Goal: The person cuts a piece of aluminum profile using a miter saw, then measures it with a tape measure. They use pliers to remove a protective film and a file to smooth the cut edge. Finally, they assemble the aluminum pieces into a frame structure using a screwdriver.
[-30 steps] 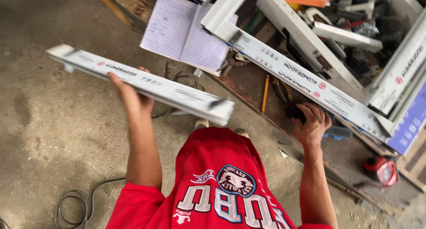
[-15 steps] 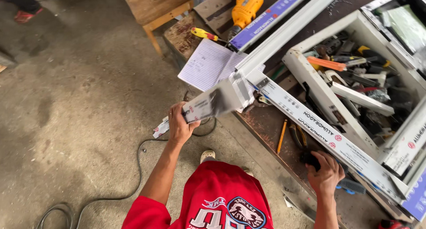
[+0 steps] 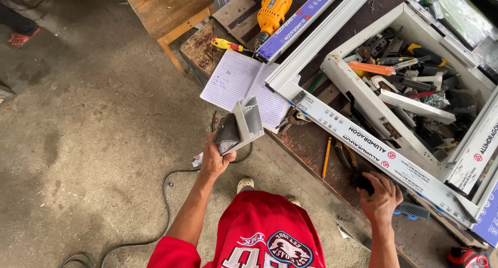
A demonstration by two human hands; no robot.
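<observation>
My left hand [image 3: 214,159] grips a grey-white aluminium profile bar [image 3: 240,126], which points its cut end toward the camera so the hollow cross-section shows. My right hand [image 3: 381,196] rests on the dark workbench [image 3: 311,143], closed over a black object [image 3: 362,182] next to a long white profile with printed film [image 3: 373,148]. An open lined notebook [image 3: 244,84] lies on the bench just beyond the bar. I wear a red shirt [image 3: 259,231].
A white frame tray [image 3: 363,99] holds several tools. A yellow drill [image 3: 272,8], a red-yellow screwdriver [image 3: 228,45], a pencil [image 3: 327,156] and pliers [image 3: 290,120] lie on the bench. A wooden stool [image 3: 168,8] stands behind. A cable [image 3: 166,195] trails over the concrete floor.
The bar in my left hand swung from lying crosswise to pointing end-on at the camera. My right hand stayed on the bench.
</observation>
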